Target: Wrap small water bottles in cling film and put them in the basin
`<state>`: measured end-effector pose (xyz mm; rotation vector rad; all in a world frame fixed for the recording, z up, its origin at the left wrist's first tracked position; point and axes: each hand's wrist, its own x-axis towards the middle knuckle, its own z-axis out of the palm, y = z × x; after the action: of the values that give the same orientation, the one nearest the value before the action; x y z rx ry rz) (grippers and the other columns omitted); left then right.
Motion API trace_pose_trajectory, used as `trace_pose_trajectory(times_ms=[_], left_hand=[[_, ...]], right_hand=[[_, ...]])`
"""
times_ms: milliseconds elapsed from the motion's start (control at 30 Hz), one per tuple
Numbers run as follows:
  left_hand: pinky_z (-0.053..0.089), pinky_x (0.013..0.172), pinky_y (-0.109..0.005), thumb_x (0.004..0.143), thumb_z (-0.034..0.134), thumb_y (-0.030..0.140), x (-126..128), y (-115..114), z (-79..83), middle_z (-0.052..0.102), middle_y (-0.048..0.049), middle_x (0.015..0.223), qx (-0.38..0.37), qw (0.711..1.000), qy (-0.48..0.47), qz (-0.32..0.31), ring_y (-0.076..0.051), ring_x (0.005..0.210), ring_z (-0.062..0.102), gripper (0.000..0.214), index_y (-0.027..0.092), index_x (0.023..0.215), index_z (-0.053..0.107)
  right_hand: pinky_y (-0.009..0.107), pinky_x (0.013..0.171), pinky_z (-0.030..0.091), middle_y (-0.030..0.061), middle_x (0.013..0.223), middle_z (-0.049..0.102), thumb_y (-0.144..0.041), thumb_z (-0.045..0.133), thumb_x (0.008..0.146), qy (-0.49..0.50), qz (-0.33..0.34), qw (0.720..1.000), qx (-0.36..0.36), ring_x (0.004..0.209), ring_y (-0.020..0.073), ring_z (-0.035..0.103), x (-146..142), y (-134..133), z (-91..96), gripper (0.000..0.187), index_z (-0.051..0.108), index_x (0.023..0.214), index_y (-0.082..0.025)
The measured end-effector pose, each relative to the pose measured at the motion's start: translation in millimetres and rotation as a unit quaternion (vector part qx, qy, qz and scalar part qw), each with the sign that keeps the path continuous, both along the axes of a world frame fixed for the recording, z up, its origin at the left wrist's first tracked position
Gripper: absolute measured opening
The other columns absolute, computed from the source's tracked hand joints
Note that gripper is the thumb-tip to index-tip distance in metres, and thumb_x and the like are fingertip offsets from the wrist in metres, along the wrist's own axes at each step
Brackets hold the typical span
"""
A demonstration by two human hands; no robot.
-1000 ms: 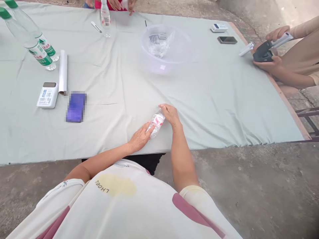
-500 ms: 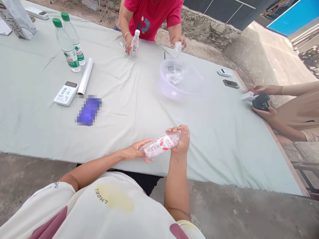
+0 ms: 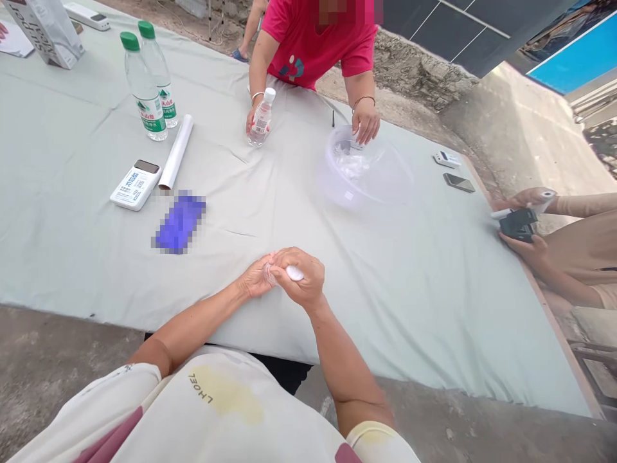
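A small clear plastic bottle (image 3: 269,274) with a white cap (image 3: 295,273) lies sideways between my hands, just above the front part of the cloth-covered table. My right hand (image 3: 307,278) is wrapped around the bottle near its cap, and the cap pokes out by the thumb. At the other end, my left hand (image 3: 257,278) is closed against the bottle's base. Most of the bottle, including nearly all of its label, is hidden by my fingers.
Across the table a person in red (image 3: 308,45) grips another bottle (image 3: 261,119) and reaches to a clear basin (image 3: 332,186) holding plastic film. Two green-capped bottles (image 3: 152,116), a white roll (image 3: 176,151), a white device (image 3: 136,184) and a blurred blue item (image 3: 180,222) lie left.
The bottle has turned so its cap faces right, and my right hand has moved over its upper part. The other person's hand has let go of the crumpled film into the basin.
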<state>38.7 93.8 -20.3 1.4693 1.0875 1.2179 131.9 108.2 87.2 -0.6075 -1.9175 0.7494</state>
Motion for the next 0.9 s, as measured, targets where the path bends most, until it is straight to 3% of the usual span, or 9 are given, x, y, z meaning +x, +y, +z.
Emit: trace_pose_trajectory(times_ms=[67,133,200,267,400,567,733,900], left_hand=[[0.060,0.084,-0.036,0.103,0.008,0.063,-2.4,1.8,-3.8,0.069,-0.0136,0.114,-0.091,0.981,-0.169,-0.036,-0.023,0.104,0.070,0.072,0.014,0.119,0.058],[0.058,0.090,-0.042,0.098,0.021,0.073,-3.7,3.1,-5.4,0.064,-0.0156,0.129,-0.213,0.902,-0.369,-0.071,-0.025,0.112,0.068,0.071,0.018,0.128,0.054],[0.054,0.096,-0.045,0.093,0.034,0.077,-3.1,4.1,-6.6,0.059,-0.0159,0.139,-0.316,0.800,-0.503,-0.081,-0.027,0.118,0.065,0.071,0.022,0.135,0.051],[0.052,0.099,-0.047,0.093,0.043,0.073,-1.3,4.6,-8.6,0.056,-0.0148,0.144,-0.369,0.753,-0.539,-0.078,-0.027,0.120,0.065,0.066,0.026,0.139,0.047],[0.052,0.097,-0.046,0.093,0.060,0.055,0.3,3.6,-13.7,0.055,-0.0129,0.145,-0.382,0.758,-0.519,-0.103,-0.025,0.121,0.064,0.049,0.027,0.133,0.054],[0.053,0.091,-0.041,0.090,0.069,0.045,-2.5,1.8,-13.3,0.066,-0.0118,0.127,-0.382,0.764,-0.505,-0.124,-0.023,0.110,0.066,0.039,0.023,0.121,0.064],[0.053,0.087,-0.039,0.088,0.072,0.042,-2.0,1.7,-10.8,0.070,-0.0105,0.115,-0.387,0.754,-0.514,-0.135,-0.022,0.104,0.067,0.036,0.021,0.117,0.066],[0.050,0.092,-0.042,0.088,0.073,0.041,0.4,2.6,-9.5,0.069,-0.0121,0.116,-0.394,0.754,-0.509,-0.127,-0.023,0.106,0.067,0.036,0.020,0.117,0.065]], right_hand=[[0.035,0.060,0.058,-0.0006,0.061,0.065,-0.048,0.067,0.087,-0.008,-0.017,0.998,-0.067,0.061,0.0185,0.069,2.1,18.4,-1.6,0.034,0.053,0.066,-0.025],[0.035,0.066,0.058,-0.0007,0.063,0.066,-0.054,0.065,0.087,-0.011,-0.054,0.988,-0.141,0.064,0.0187,0.070,6.3,45.7,-0.1,0.036,0.053,0.071,-0.024],[0.036,0.072,0.058,-0.0016,0.062,0.066,-0.059,0.062,0.088,-0.007,-0.115,0.978,-0.173,0.065,0.0183,0.070,8.7,81.8,2.3,0.039,0.051,0.075,-0.024],[0.038,0.081,0.057,-0.0020,0.066,0.065,-0.064,0.057,0.089,0.007,-0.198,0.971,-0.135,0.068,0.0179,0.069,7.3,124.5,2.9,0.042,0.049,0.078,-0.024],[0.047,0.097,0.050,0.0014,0.083,0.065,-0.067,0.043,0.094,0.002,-0.290,0.957,-0.030,0.091,0.0206,0.069,-4.5,215.9,-8.4,0.045,0.049,0.089,-0.023],[0.050,0.095,0.049,0.0039,0.097,0.061,-0.068,0.041,0.094,-0.033,-0.298,0.954,0.014,0.100,0.0212,0.064,-23.4,295.7,-30.2,0.048,0.053,0.095,-0.022],[0.047,0.092,0.050,0.0019,0.093,0.059,-0.064,0.056,0.089,-0.120,-0.250,0.960,-0.049,0.098,0.0211,0.064,-30.8,322.0,-28.5,0.047,0.057,0.099,-0.018],[0.054,0.101,0.043,0.0059,0.105,0.063,-0.065,0.042,0.095,-0.176,-0.215,0.960,-0.041,0.113,0.0260,0.061,-25.1,319.8,0.1,0.049,0.059,0.097,-0.019]])
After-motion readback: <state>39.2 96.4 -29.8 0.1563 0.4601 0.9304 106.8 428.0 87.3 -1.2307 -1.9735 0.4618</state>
